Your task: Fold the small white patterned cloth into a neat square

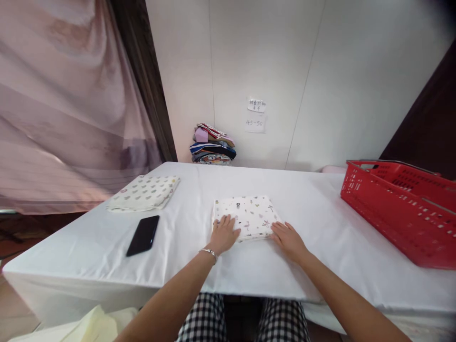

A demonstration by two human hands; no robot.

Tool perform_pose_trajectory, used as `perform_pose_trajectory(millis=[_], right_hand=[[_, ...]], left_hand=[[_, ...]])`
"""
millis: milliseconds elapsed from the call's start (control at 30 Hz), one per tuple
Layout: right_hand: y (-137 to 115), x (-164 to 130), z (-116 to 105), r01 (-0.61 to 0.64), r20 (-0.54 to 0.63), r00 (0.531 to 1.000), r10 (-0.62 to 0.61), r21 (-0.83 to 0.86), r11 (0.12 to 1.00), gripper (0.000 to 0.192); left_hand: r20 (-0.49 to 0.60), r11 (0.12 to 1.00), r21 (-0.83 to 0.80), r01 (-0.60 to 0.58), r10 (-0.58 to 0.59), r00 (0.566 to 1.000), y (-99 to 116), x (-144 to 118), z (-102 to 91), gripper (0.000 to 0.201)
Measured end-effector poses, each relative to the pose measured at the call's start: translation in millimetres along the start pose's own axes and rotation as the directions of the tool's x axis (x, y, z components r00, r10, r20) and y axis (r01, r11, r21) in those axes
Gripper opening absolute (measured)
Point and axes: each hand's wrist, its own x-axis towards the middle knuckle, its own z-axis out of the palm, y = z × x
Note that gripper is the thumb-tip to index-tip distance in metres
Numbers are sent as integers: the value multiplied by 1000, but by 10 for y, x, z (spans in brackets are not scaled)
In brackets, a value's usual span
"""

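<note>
A folded white cloth with small printed figures lies flat in the middle of the white-covered table. My left hand rests palm down on its near left corner, a bracelet on the wrist. My right hand touches its near right corner, fingers spread flat. Neither hand grips the cloth.
A second folded patterned cloth lies at the far left, a black phone just in front of it. A red plastic basket stands at the right. A stack of folded colourful fabrics sits against the back wall. Pink curtain at left.
</note>
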Motion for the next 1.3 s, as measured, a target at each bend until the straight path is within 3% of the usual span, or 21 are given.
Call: perform_pose_trajectory(millis=[67, 233, 400, 533, 667, 800, 1033, 1200, 1300], right_hand=[[-90, 75, -68, -25, 15, 1000, 25, 28, 999, 46], [-281, 557, -194, -89, 62, 995, 81, 138, 986, 56], [-106, 1014, -83, -224, 177, 962, 206, 88, 971, 63], [91, 1043, 138, -304, 253, 924, 287, 30, 952, 67], [159, 1002, 275, -303, 255, 923, 288, 21, 953, 69], [165, 1002, 296, -301, 258, 922, 290, 5, 954, 69], [90, 1063, 183, -324, 304, 899, 315, -23, 946, 66], [47, 1342, 139, -228, 165, 959, 231, -38, 973, 68], [119, 1429, 215, -247, 231, 942, 244, -19, 969, 70]], left_hand=[[56, 999, -11, 45, -44, 997, -11, 54, -65, 62], [-58, 995, 25, 92, -90, 994, -58, 116, 36, 66], [-63, 996, 16, 88, -86, 994, -97, 84, 150, 68], [-34, 996, -5, 91, -91, 995, -109, 90, 125, 68], [56, 990, -37, 136, -134, 989, -86, 249, -14, 72], [-75, 985, -11, 171, -171, 982, -121, 472, -121, 72], [-95, 971, -77, 226, -232, 968, -282, 531, 71, 72], [-119, 969, -96, 225, -236, 964, -317, 553, 140, 71], [-113, 966, -112, 231, -243, 963, -335, 549, 161, 71]])
